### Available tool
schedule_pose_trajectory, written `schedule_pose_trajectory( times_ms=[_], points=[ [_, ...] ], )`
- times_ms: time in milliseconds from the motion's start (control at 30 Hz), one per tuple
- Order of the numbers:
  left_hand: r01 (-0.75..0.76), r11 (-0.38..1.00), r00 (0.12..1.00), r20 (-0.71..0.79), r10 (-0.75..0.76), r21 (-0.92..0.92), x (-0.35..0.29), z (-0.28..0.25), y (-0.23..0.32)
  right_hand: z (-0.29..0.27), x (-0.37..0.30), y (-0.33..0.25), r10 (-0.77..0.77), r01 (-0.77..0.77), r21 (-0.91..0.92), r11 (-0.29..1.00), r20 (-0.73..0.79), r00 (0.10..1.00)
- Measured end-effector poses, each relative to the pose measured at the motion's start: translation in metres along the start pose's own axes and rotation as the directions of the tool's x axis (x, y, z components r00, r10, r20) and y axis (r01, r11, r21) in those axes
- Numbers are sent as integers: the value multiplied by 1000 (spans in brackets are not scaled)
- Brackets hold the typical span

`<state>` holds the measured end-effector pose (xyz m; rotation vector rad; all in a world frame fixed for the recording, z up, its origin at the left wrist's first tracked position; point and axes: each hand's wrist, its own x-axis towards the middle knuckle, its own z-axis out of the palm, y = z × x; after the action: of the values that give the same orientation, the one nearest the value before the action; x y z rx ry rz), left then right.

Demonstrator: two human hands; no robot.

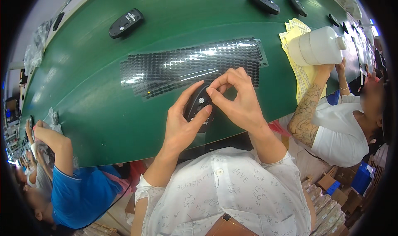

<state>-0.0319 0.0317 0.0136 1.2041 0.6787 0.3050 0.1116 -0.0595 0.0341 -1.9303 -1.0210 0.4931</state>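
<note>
A black computer mouse (192, 107), underside up with a round white sticker on it, is gripped by my left hand (178, 122) near the table's front edge. The thumb of that hand presses on the mouse's underside and the fingers run along its left side. My right hand (242, 101) pinches thumb and forefinger together at the mouse's upper end. Whatever those fingertips may hold is too small to make out. Just beyond both hands lie overlapping clear sheets (155, 64) covered with rows of small black oval pads.
On the green table (83, 91), another upturned mouse (126, 23) lies far left and more mice (264, 3) lie far right. Yellow sticker sheets (304, 80) sit under a white plastic bottle (315, 47). Co-workers sit close on both sides, a blue sleeve (85, 194) left, a tattooed arm (306, 111) right.
</note>
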Motion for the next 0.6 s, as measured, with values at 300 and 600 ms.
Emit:
schedule_pose_trajectory(
  times_ms=[300, 600],
  points=[
    [-56, 998, 998, -28, 57, 37, -2, 2, -3, 0, 0, -3, -29, 29, -54, 998, 7, 1000],
    [62, 986, 998, 7, -61, -156, -3, 1, 6, 16, -3, 3, -66, 95, 115, 989, -231, 971]
  ],
)
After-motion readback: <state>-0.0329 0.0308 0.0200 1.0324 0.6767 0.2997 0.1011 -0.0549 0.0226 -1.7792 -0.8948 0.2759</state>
